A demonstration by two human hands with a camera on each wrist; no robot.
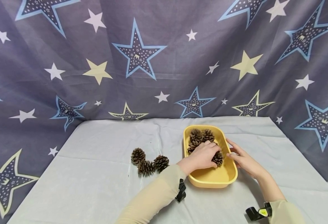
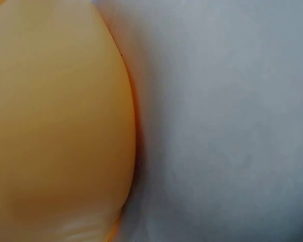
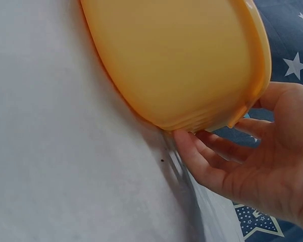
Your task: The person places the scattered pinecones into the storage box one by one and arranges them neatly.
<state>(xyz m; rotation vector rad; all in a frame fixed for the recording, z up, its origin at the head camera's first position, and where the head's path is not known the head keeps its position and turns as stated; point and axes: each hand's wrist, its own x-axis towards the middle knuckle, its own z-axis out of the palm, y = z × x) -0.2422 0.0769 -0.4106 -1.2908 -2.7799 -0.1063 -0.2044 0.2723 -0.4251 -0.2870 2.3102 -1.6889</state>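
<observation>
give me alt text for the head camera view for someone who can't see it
A left hand grips a pine cone inside a yellow tray of cones, while the right hand steadies the tray's side. Three loose pine cones lie on the pale tablecloth.

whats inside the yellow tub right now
The yellow tub holds a cluster of pine cones at its far end. The left hand grips another cone, and hides anything beneath it. The near end is bare.
</observation>
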